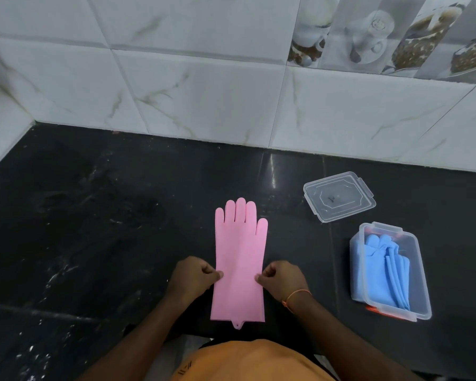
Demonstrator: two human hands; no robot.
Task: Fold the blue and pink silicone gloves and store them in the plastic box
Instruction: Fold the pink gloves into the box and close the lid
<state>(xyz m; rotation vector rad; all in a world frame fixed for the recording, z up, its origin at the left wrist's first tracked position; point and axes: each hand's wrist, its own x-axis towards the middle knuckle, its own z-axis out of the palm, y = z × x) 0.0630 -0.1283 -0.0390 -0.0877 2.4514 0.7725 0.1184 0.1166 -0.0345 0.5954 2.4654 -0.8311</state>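
No readable writing anywhere, just a small dark mark I can't make out on the clear lid (339, 196) and a black print on the orange shirt (248, 361). I'm seeing one pink glove (239, 259) lying flat on the black counter (94, 229), fingers pointing at the tiled wall (204, 92). My left hand (194, 279) is pinching its left edge, my right hand (282, 280) is pinching the right edge. The blue gloves (386, 270) are sitting folded inside the one plastic box (423, 298); can't count them.
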